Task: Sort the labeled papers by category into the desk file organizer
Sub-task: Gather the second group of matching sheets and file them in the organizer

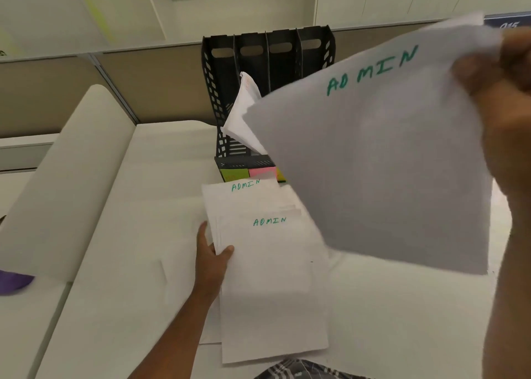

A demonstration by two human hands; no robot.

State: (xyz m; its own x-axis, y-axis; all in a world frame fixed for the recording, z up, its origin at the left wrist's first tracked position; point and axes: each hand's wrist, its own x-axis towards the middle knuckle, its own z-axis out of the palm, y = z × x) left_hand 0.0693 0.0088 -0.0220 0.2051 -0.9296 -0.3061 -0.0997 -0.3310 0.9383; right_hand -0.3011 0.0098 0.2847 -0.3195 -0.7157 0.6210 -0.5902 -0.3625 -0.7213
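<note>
My right hand [500, 91] is raised close to the camera and grips the top right corner of a white sheet [373, 163] marked ADMIN in green. My left hand [211, 252] holds the left edge of a stack of white papers [273, 278] on the desk; the top sheets also read ADMIN. Behind them stands a black desk file organizer [270, 59] with several upright slots. Some papers [241, 111] lean in one of its left slots. Coloured sticky labels [247, 172] run along its front base. The raised sheet hides the organizer's right side.
The white desk [129, 278] stretches to the left, with a raised white rounded edge [66, 177]. A purple object [13, 282] lies at the far left. A beige partition wall [155, 82] rises behind the organizer.
</note>
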